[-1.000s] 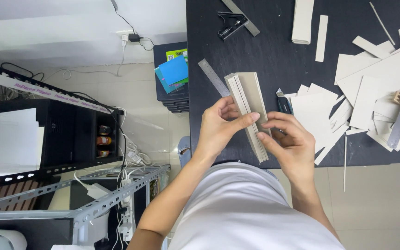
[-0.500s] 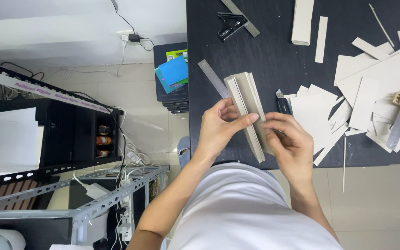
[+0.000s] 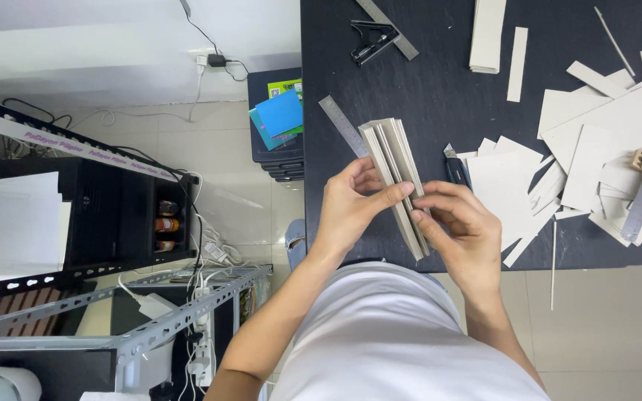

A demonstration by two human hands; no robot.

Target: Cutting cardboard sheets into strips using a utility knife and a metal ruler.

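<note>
Gripping a stack of grey card strips at the desk's near edge, we keep our left hand and right hand clamped on it together.

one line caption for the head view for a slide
Both hands, left and right, grip a stack of grey card strips.

labels and packets, left of the table
blue square packet on green sheets; white printed strip label along shelf rail.
</note>
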